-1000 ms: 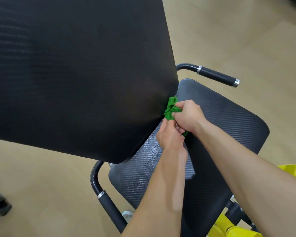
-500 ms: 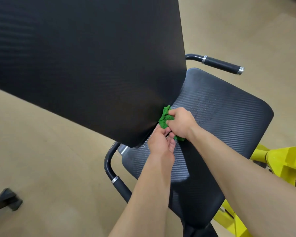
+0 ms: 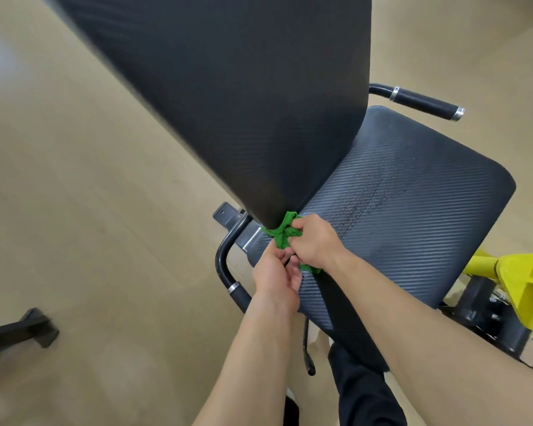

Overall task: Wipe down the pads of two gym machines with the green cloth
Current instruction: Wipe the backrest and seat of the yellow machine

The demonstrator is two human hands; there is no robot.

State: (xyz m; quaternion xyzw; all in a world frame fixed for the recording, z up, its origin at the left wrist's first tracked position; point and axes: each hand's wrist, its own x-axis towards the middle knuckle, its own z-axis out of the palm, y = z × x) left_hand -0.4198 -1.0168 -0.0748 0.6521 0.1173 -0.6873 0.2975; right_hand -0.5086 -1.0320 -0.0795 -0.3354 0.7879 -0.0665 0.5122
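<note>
Cloth point(image 3: 283, 233) bunched, long axis from back pad point(image 3: 228, 103) corner nearward; left hand point(image 3: 276, 276), right hand point(image 3: 314, 241) fingers gripping it.

Two bare forearms come in from the bottom edge: left forearm point(image 3: 243, 348) lower centre, right forearm point(image 3: 428, 333) lower right. Bare left hand point(image 3: 276, 273) and bare right hand point(image 3: 313, 244) near frame centre. Black fabric trouser leg point(image 3: 363, 392) bottom centre-right, between the arms. Dark blob point(image 3: 291, 410) beside it, too cut off to tell.
</note>
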